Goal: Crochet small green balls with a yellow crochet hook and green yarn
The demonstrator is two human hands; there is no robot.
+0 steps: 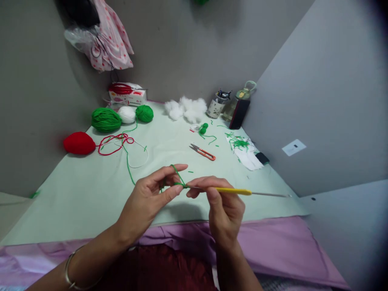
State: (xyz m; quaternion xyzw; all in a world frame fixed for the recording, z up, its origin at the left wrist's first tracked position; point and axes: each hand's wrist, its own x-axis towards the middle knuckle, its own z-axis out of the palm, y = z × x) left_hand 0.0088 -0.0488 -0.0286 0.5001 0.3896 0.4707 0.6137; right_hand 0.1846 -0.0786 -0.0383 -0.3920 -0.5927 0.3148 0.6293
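Observation:
My right hand is closed around a crochet hook with a yellow handle, its metal shaft sticking out to the right. The hook's other end meets green yarn at the fingertips of my left hand. Thumb and fingers of that left hand pinch the yarn, and a strand runs up over the raised index finger. From the hand, the green strand trails back over the table to a small green yarn ball. Part of the yarn is hidden behind the left fingers.
Thread snips lie beyond my hands, near a small green crocheted piece. Red, white and larger green yarn balls sit left. White stuffing, a pen cup, phone and bottle stand behind.

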